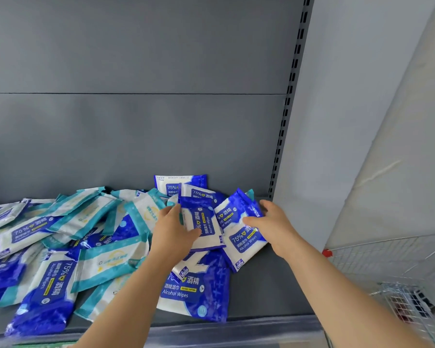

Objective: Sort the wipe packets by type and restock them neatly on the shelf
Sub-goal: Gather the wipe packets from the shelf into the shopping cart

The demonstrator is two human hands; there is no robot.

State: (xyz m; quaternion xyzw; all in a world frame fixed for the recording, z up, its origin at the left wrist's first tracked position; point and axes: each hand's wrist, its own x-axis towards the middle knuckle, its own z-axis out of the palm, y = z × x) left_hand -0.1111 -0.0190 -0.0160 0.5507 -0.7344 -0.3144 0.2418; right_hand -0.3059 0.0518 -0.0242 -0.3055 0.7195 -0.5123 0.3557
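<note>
**Blue alcohol packets held at the right end of the shelf (264, 285)**

A mixed pile (68, 242) of teal and blue packets lies loose at left, overlapping up to the shelf front. The left grip (173, 229) pinches one blue packet (204, 222), thumb across its face. The right grip (274, 222) clasps a second blue packet (246, 242) just beside it. Risk: the slick film may slip from either hold, or a forearm may sweep front packets off the edge. A wire basket (399, 272) stands far right.

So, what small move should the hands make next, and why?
Probably slide the blue packet that the left hand grips against the other blue packet in the right hand: blue ones gather here, teal packets lie mixed leftward.
</note>
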